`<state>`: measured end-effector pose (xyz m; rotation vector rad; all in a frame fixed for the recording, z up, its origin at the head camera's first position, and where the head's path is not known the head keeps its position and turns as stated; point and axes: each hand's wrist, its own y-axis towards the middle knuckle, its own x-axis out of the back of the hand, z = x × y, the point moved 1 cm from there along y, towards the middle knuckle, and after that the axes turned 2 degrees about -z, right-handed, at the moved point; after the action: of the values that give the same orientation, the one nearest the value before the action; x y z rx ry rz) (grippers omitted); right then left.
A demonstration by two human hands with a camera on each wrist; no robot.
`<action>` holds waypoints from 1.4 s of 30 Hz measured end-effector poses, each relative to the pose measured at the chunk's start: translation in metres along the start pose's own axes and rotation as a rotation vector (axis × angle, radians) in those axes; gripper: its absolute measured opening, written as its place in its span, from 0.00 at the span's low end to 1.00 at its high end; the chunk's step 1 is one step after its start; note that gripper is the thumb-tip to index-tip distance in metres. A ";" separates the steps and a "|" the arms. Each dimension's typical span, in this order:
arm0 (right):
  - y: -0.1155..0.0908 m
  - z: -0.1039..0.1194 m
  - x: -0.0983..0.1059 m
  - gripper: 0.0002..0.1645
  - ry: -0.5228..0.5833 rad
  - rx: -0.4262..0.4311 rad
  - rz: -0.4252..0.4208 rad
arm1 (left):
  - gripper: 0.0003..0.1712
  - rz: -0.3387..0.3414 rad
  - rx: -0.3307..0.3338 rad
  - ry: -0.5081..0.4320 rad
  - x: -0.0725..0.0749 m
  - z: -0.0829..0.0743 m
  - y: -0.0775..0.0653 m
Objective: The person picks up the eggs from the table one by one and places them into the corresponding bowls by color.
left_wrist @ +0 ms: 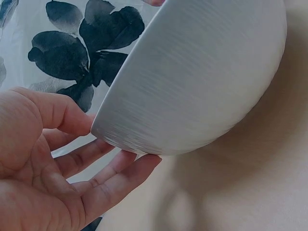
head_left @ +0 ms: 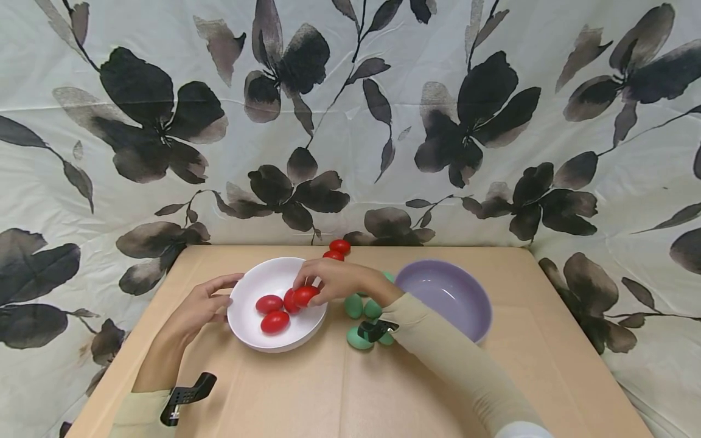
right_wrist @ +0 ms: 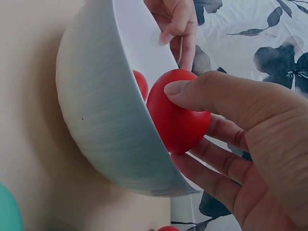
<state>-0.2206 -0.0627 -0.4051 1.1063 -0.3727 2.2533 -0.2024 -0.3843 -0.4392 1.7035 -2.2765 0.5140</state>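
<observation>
My right hand (head_left: 336,281) pinches a red egg (right_wrist: 178,113) between thumb and fingers at the rim of the white bowl (left_wrist: 192,82). In the head view, that egg overlaps the bowl's inside. Three other red eggs lie in the bowl, one of them a red egg (head_left: 275,322) near its front. On the bowl's left side, my left hand (head_left: 199,307) touches the rim and outer wall with extended fingertips, none of them curled over into the bowl.
Several green eggs (head_left: 353,306) lie on the table (head_left: 274,395) right of the white bowl, partly under my right forearm. Two red eggs (head_left: 339,246) sit behind it near the back edge. A purple bowl (head_left: 443,292) stands at the right, partly hidden by my sleeve.
</observation>
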 end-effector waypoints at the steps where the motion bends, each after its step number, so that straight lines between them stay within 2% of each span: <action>1: 0.001 0.001 -0.001 0.24 0.000 0.001 0.006 | 0.33 0.001 0.000 0.001 0.000 0.000 0.000; 12: 0.009 0.002 -0.008 0.23 -0.021 -0.003 0.043 | 0.33 -0.001 -0.012 0.007 -0.001 0.003 0.002; 21: 0.015 -0.009 -0.001 0.22 -0.051 0.014 0.090 | 0.33 -0.018 -0.001 0.002 -0.006 -0.002 0.011; 33: 0.019 -0.026 0.002 0.23 -0.067 -0.008 0.145 | 0.32 -0.041 0.017 -0.010 -0.012 -0.004 0.020; 42: 0.022 -0.037 0.006 0.24 -0.088 -0.012 0.178 | 0.33 -0.049 -0.004 -0.040 -0.017 -0.003 0.026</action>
<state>-0.2603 -0.0597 -0.4234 1.2114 -0.5391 2.3576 -0.2229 -0.3615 -0.4463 1.7785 -2.2551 0.4695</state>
